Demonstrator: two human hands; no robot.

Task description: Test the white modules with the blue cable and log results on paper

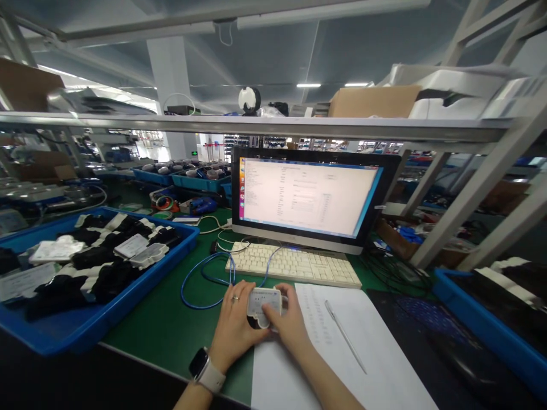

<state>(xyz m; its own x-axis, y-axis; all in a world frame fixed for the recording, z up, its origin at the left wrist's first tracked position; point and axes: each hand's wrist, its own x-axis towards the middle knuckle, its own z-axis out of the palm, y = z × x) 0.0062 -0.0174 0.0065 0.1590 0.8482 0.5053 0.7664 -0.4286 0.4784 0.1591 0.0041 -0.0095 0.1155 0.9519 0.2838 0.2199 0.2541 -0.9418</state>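
Observation:
Between my two hands is a small white plastic device [264,300] with a printed label on its face, held just in front of the keyboard. My left hand [235,316], with a ring and a watch on the wrist, grips its left side. On the opposite side my right hand [293,319] has its fingers round the edge and the thumb across the front. Below lie white paper sheets [290,376] with printed columns, and a pen [345,336] rests on them. A blue cable [188,285] loops on the green bench left of my hands.
A monitor [303,196] stands behind a white keyboard [294,263]. At left, a blue tray [171,259] holds several white and black devices. Another blue tray [482,313] sits at right, past a dark mouse pad [410,319]. A shelf [273,124] spans overhead.

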